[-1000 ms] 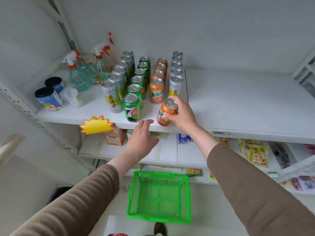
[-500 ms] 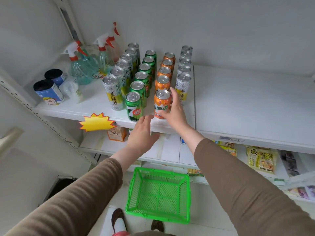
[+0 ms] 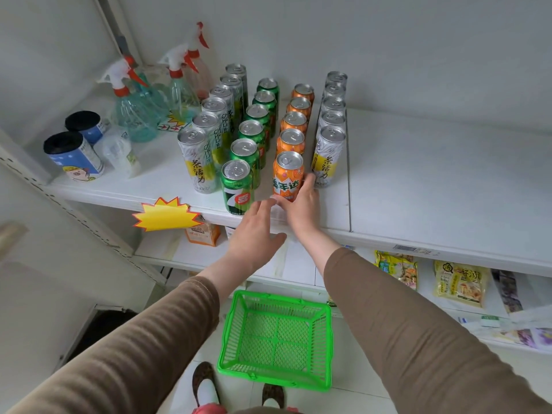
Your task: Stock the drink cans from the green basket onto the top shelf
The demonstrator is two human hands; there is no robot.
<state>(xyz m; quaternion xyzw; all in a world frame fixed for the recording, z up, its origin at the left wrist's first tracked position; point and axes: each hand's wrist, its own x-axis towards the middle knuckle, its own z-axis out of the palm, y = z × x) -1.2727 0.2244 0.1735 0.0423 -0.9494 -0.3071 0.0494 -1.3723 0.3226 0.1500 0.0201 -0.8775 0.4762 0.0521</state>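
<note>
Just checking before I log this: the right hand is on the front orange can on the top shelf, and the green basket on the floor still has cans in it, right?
Not quite. The head view shows the green basket holds no cans; only its mesh bottom shows. The rest stands: the right hand grips the front orange can on the top shelf.

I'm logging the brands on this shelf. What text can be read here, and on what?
"美年达": front orange can, held by the right hand.
"茶活力": left silver can and right silver can.
"CHI": side of the left silver cans, partly hidden.
"7": front green can.
Yellow starburst tag: blank.
Snack bags, blue tub, shelf barcode: too small to read.
</note>
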